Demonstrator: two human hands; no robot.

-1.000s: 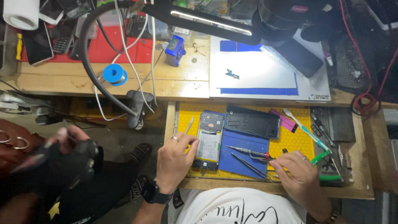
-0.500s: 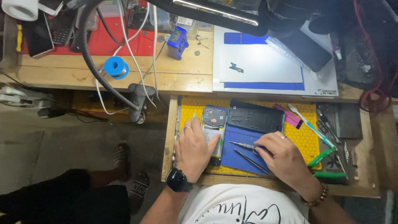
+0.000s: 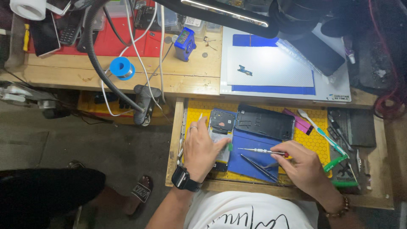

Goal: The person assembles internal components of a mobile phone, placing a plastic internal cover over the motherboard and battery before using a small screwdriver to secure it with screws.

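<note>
An opened smartphone (image 3: pixel 221 127) with its back off lies on a yellow mat in a pulled-out wooden drawer (image 3: pixel 176 127). My left hand (image 3: pixel 202 148) lies flat over the phone's lower part, pinning it down; a dark watch is on that wrist. My right hand (image 3: pixel 302 166) grips a thin screwdriver (image 3: pixel 258 150) by its red end, the tip pointing left toward the phone. Tweezers (image 3: pixel 259 167) lie on the blue mat (image 3: pixel 250 144) just under that hand. The phone's black back cover (image 3: pixel 265 122) rests beside it.
A toothbrush (image 3: pixel 320 131) and several tools (image 3: pixel 343 163) lie at the drawer's right. On the bench above are a white-and-blue mat (image 3: pixel 271 72) with a small part, a solder spool (image 3: pixel 121 67), cables, a lamp arm (image 3: pixel 220 10) and phones (image 3: pixel 42 36). Another person's sandalled foot (image 3: pixel 140 193) is on the floor at left.
The person who stood at left has stepped away, leaving a leg and foot. My left hand has pressed down on the phone. My right hand has picked up the screwdriver and aimed it left.
</note>
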